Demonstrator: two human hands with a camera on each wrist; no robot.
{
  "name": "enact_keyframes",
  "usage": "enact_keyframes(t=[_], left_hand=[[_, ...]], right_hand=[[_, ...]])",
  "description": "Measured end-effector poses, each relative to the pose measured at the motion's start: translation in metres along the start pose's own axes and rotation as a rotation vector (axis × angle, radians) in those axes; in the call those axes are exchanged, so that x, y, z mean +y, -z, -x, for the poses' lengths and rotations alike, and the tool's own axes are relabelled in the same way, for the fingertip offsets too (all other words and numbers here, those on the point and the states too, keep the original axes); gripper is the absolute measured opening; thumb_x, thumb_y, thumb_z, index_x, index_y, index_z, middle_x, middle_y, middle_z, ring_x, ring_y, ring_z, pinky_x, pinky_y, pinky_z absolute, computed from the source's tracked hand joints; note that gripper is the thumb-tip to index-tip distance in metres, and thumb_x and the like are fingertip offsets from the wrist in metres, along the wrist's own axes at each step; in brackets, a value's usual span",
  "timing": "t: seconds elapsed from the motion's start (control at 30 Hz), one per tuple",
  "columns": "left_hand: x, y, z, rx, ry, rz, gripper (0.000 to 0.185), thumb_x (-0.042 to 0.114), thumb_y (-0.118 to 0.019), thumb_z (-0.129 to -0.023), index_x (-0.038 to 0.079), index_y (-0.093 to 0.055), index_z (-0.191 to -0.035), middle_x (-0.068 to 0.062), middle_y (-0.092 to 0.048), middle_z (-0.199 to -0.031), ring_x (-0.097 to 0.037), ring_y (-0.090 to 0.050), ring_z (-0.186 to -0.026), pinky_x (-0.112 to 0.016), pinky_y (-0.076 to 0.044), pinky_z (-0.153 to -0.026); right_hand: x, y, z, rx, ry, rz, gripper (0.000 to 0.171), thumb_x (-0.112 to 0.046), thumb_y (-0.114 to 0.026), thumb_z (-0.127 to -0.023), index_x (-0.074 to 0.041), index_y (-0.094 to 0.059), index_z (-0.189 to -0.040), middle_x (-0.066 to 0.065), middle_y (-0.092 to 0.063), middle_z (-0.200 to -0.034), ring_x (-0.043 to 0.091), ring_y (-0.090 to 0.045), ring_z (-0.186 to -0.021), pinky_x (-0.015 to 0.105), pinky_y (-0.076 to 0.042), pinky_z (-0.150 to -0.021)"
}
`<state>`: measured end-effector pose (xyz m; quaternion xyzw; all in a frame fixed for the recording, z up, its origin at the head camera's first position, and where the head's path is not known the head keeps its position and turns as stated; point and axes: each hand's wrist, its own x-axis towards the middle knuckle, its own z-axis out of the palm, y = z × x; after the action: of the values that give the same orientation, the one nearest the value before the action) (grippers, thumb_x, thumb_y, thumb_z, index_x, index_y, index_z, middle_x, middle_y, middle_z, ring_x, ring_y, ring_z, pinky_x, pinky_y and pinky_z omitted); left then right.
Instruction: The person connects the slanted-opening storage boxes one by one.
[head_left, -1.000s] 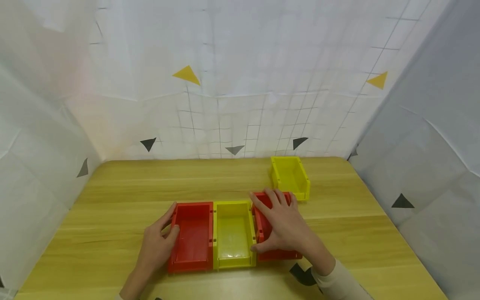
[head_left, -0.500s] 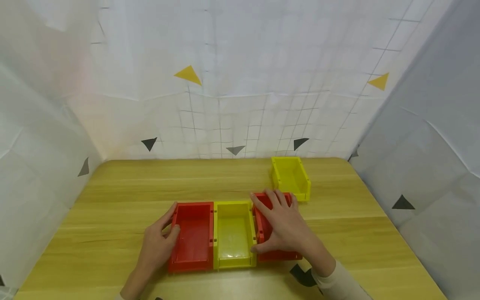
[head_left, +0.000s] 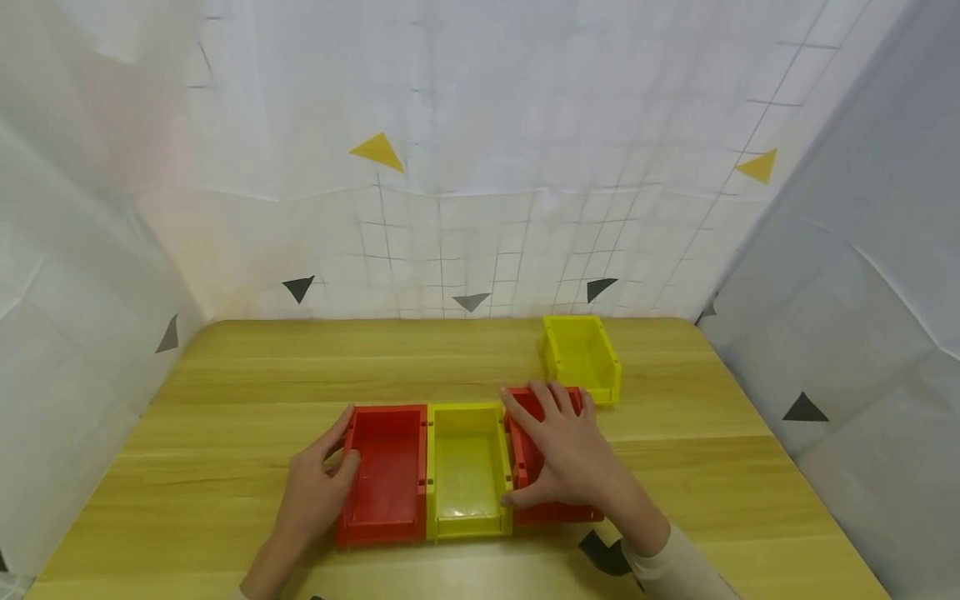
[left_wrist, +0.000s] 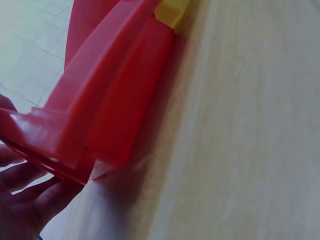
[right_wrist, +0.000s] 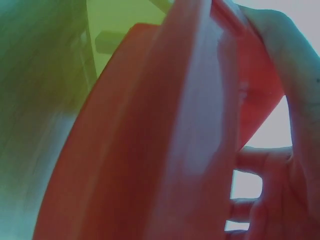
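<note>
Three open plastic bins stand side by side in the head view: a left red bin [head_left: 386,531], a middle yellow bin [head_left: 468,527] and a right red bin [head_left: 558,512]. My left hand [head_left: 317,492] grips the left wall of the left red bin, thumb over its rim. In the left wrist view, the fingers of that left hand [left_wrist: 37,202] lie against the red bin [left_wrist: 132,100]. Spread across the right red bin, my right hand [head_left: 573,454] holds it from above, thumb near the seam with the yellow bin and fingertips toward its far side. The palm hides much of this bin's inside.
Behind the right red bin, a second yellow bin [head_left: 603,390] stands near the far edge of the wooden table [head_left: 300,362]. White sheets [head_left: 480,100] with triangular marks rise behind and on both sides. A black curved mark [head_left: 606,554] shows near my right wrist.
</note>
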<state>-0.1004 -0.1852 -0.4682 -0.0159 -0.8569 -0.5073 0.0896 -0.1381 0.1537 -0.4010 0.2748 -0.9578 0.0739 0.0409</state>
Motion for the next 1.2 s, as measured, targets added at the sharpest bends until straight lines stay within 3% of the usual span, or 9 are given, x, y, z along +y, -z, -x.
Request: enact_keyframes(t=[0.23, 0.4, 0.9, 1.2], left_hand=[[-0.0028, 0.0006, 0.0018, -0.003, 0.012, 0.001, 0.057, 0.015, -0.053, -0.094, 0.034, -0.033, -0.144, 0.005, -0.038, -0.143, -0.022, -0.048, -0.12, -0.033, -0.053, -0.075], [-0.0001, 0.001, 0.0024, -0.006, 0.013, 0.003, 0.058, 0.014, -0.053, -0.094, 0.032, -0.033, -0.145, 0.004, -0.037, -0.144, -0.023, -0.048, -0.12, -0.034, -0.053, -0.075], [0.0014, -0.0004, 0.0022, -0.001, 0.023, -0.002, 0.057, 0.014, -0.053, -0.094, 0.029, -0.033, -0.145, 0.003, -0.037, -0.144, -0.024, -0.047, -0.121, -0.034, -0.053, -0.074], [0.0015, 0.0, 0.0014, 0.0, 0.018, -0.005, 0.057, 0.015, -0.052, -0.094, 0.035, -0.032, -0.144, 0.005, -0.036, -0.144, -0.021, -0.045, -0.122, -0.035, -0.052, -0.077]], right_hand=[[0.0022, -0.005, -0.0009, 0.037, 0.002, 0.018, 0.127, -0.094, -0.044, -0.046, -0.025, -0.021, -0.15, 0.006, -0.021, -0.151, 0.035, -0.02, -0.132, 0.067, -0.01, -0.1], [0.0023, -0.005, -0.0006, 0.06, 0.015, 0.029, 0.123, -0.094, -0.044, -0.046, -0.028, -0.026, -0.148, 0.009, -0.025, -0.146, 0.034, -0.022, -0.128, 0.067, -0.014, -0.099], [0.0006, -0.0007, -0.0016, 0.011, -0.006, 0.024, 0.122, -0.093, -0.047, -0.047, -0.027, -0.026, -0.149, 0.011, -0.024, -0.147, 0.037, -0.021, -0.13, 0.069, -0.013, -0.098], [0.0002, 0.0013, -0.0025, 0.012, 0.008, 0.033, 0.123, -0.095, -0.042, -0.046, -0.027, -0.028, -0.148, 0.012, -0.026, -0.146, 0.035, -0.023, -0.129, 0.068, -0.016, -0.098]])
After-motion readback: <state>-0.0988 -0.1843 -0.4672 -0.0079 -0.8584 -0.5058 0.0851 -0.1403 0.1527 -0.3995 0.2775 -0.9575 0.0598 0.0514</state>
